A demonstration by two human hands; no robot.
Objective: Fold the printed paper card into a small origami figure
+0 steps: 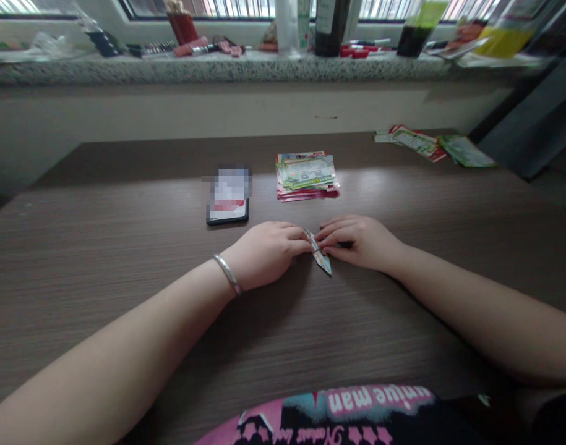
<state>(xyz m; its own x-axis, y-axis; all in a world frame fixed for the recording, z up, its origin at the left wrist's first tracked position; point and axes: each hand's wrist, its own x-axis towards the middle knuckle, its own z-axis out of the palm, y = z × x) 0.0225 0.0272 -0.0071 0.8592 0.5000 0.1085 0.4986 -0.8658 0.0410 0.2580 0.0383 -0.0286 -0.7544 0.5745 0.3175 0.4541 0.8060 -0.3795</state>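
A small folded piece of printed paper (321, 259), narrow and pointed at its near end, is held just above or on the brown table (125, 346). My left hand (273, 250) pinches its left side, and a silver bangle (227, 274) circles that wrist. From the right, my right hand (357, 240) has its fingertips closed on the paper's other side. Part of the paper's far end is covered by fingers.
Beyond my hands lies a stack of printed paper slips (308, 173). Left of it is a phone (227, 196) with a blurred screen. More printed slips (422, 143) lie at the far right. Bottles, pens and jars line the granite windowsill (245, 71).
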